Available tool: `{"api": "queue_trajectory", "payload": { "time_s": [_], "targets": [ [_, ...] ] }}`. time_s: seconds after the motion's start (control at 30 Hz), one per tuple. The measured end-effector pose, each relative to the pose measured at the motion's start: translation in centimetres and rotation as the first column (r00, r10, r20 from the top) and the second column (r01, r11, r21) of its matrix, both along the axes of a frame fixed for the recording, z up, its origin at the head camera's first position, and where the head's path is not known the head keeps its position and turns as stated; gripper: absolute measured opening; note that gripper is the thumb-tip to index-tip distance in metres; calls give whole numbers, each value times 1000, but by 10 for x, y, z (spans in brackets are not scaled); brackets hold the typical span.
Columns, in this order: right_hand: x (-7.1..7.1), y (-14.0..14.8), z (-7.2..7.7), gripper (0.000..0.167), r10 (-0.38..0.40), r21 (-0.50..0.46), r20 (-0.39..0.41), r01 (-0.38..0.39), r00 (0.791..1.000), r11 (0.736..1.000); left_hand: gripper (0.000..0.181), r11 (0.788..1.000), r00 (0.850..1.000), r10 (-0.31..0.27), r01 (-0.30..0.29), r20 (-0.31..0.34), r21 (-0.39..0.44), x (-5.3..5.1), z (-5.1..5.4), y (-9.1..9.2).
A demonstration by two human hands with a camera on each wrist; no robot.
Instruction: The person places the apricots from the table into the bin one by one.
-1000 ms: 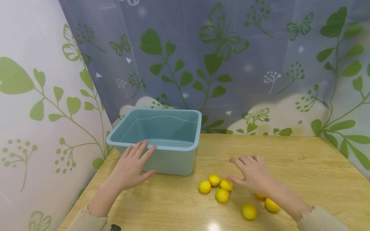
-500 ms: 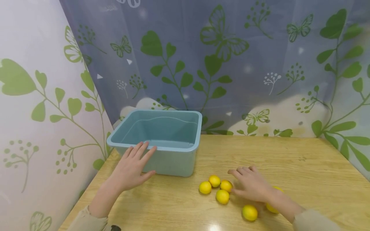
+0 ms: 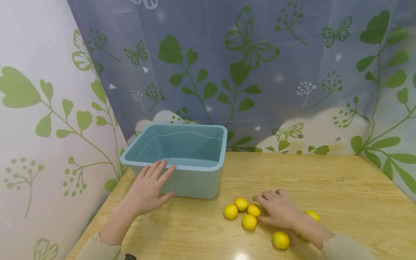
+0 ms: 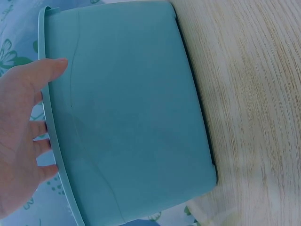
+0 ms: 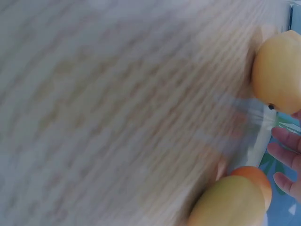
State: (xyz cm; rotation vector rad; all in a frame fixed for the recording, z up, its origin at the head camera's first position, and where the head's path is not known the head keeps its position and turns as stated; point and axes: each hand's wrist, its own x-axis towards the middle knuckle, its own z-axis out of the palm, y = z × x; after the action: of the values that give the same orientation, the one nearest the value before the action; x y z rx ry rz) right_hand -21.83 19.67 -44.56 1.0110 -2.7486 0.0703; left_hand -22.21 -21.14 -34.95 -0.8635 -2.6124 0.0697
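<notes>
Four yellow fruits lay bunched on the bench, just to the left of the person's right hand. The nearest fruit of the bunch sat right by its thumb and fingertips; I could not tell whether they touched. That hand was palm down, fingers loosely bent, a gap between them and the thumb, with hold of nothing that I could see. Another fruit lay closer to the person, by the wrist, and a further fruit lay on the forearm's right side. All looked nearly round, so a long axis was hard to pick out. The left hand was well apart from the bunch, its fingers straight and spread over the near rim of the tub, not clenched round it. The tub stood left of the bunch and farther back, its long side running across.
</notes>
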Motion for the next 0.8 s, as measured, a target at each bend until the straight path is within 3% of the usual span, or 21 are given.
{"api": "queue_trajectory", "payload": {
  "time_s": [0.3, 0.5, 0.8],
  "targets": [
    [-2, -3, -4, 44, 26, 2, -26, -26, 999, 1000, 76, 1000, 1000, -1, 1, -6, -2, 0, 0, 0],
    [-3, -1, -4, 43, 23, -51, -39, -25, 999, 998, 77, 1000, 1000, 4, -4, 1, -9, 0, 0, 0],
    [-6, 3, 4, 45, 2, -84, -159, -15, 987, 996, 77, 1000, 1000, 3, -3, -3, -11, 0, 0, 0]
  ]
}}
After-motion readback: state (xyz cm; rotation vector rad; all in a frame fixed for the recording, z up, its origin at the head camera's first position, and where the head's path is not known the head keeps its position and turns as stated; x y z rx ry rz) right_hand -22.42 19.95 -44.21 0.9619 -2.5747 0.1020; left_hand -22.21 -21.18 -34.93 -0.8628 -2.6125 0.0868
